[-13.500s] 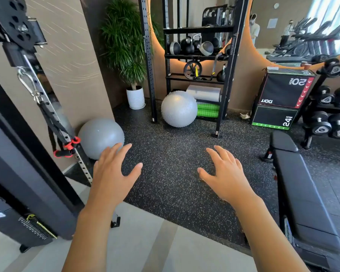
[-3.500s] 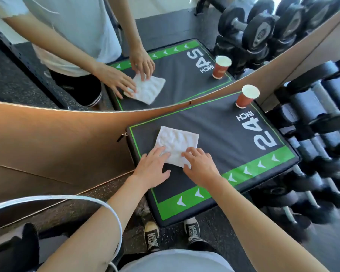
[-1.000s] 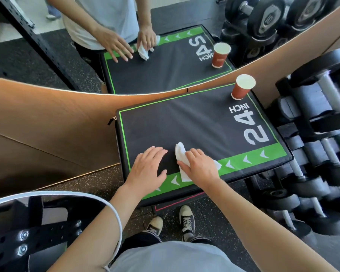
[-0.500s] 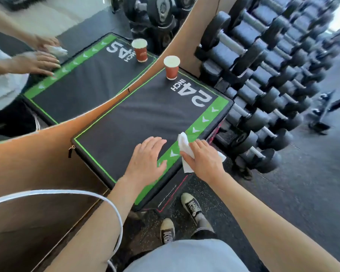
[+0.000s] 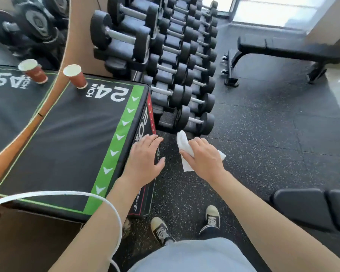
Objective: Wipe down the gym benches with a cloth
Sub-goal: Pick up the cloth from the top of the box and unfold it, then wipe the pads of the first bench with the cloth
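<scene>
1. Underfoot, dark speckled rubber floor [image 5: 263, 134] spreads beneath both hands.
2. Right hand [image 5: 204, 158] grips a crumpled white cloth [image 5: 183, 143], held in the air over the floor.
3. Left hand [image 5: 145, 160] is spread flat, fingers straight, just beside the box [image 5: 67, 138] edge; contact unclear.
4. Left of the hands, the box top carries a cup [image 5: 76, 76] against a mirror [image 5: 14, 107].
5. Beyond the hands stands a dumbbell rack [image 5: 175, 61].
6. One bench [image 5: 290, 49] lies far beyond the right hand, another bench [image 5: 310, 208] near its forearm.
</scene>
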`<state>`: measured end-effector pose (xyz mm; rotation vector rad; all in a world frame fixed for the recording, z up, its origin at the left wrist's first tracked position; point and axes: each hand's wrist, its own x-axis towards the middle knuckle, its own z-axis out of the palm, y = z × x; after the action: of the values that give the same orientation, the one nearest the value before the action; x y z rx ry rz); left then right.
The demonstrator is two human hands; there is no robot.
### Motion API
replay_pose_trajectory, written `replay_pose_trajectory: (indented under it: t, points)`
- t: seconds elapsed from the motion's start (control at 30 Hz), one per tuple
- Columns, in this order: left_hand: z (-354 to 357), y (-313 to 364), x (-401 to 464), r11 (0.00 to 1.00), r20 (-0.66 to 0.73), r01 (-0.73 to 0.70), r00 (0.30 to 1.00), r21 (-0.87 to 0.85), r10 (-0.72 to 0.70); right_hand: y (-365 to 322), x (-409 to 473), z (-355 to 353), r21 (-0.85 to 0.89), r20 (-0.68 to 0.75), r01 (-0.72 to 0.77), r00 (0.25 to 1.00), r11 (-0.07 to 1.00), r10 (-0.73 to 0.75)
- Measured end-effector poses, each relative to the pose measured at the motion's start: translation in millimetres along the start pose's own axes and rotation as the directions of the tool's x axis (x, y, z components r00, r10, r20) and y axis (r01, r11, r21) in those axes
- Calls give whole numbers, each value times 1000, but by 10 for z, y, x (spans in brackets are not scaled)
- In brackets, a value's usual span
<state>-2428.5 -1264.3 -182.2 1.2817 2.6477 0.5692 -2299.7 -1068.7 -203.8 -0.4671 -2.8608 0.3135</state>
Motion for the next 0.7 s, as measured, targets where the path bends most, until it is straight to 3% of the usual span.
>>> replay_pose_trajectory:
  t: [0.3, 0.7]
  points:
    - [418, 1082, 222, 989, 57, -146, 988, 4, 146, 913, -763, -364, 9, -39, -201, 979, 980, 201]
    - [1309, 3104, 215, 967, 119, -253, 960, 0, 251, 2627, -2169, -965, 12, -69, -328, 942, 944, 328]
